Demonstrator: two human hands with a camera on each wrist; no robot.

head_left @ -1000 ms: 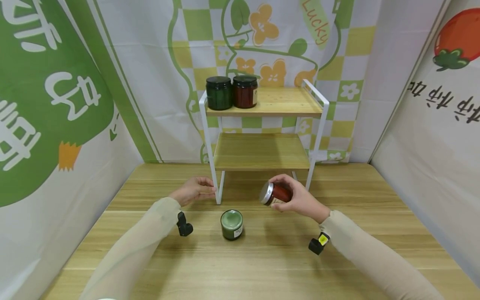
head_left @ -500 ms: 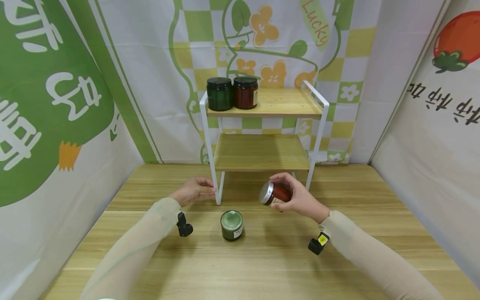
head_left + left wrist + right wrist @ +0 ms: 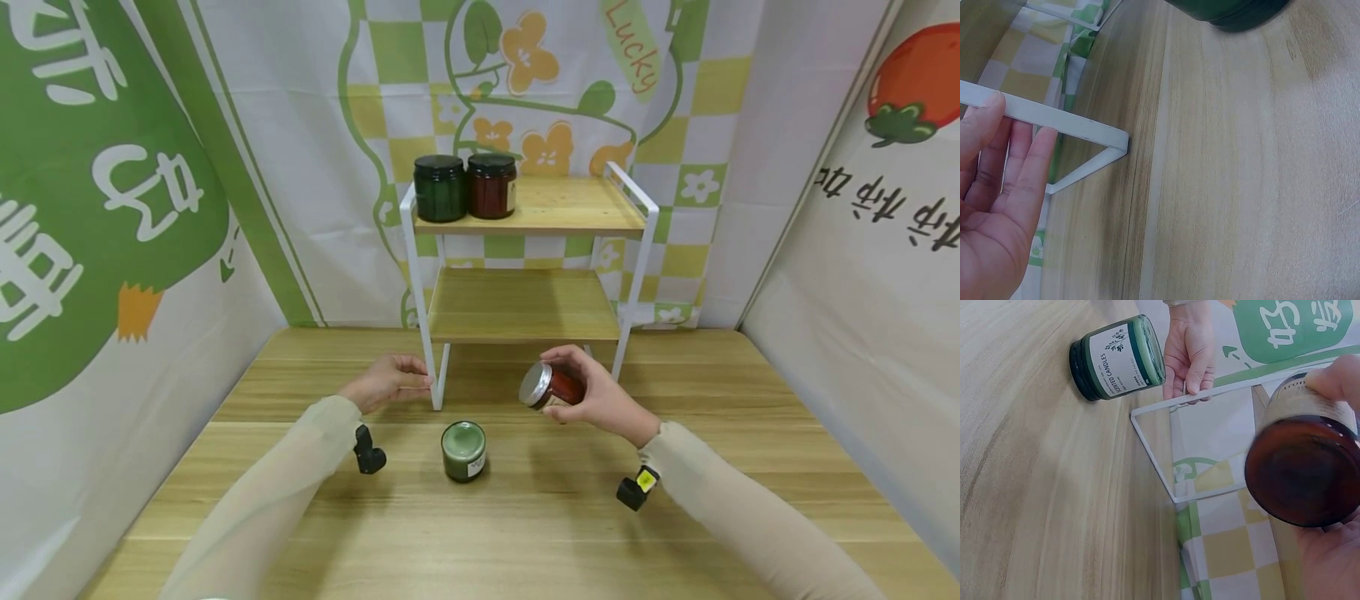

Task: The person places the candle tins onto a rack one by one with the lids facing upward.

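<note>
In the head view my left hand (image 3: 386,382) pinches the left front leg of a white-framed shelf rack (image 3: 536,228) near its foot; the left wrist view shows thumb and fingers on the white leg (image 3: 1054,117). My right hand (image 3: 596,396) grips a red-brown glass candle jar (image 3: 564,388) with a silver lid, tilted and held above the table in front of the rack. The lid points left, and the right wrist view shows the dark glass base (image 3: 1307,472). Between the hands stands a green scented candle jar (image 3: 463,454), dark end down, its label (image 3: 1119,359) facing right.
A green jar (image 3: 439,190) and a red-brown jar (image 3: 491,187), both black-lidded, stand together at the left of the upper shelf. The lower shelf (image 3: 525,304) shows bare wood. Printed curtains (image 3: 322,167) close off the wood table (image 3: 480,542) behind and on both sides.
The red-brown jar turns very slightly in my right hand, its silver lid showing a little more. My left hand stays on the rack leg, and the green candle has not moved.
</note>
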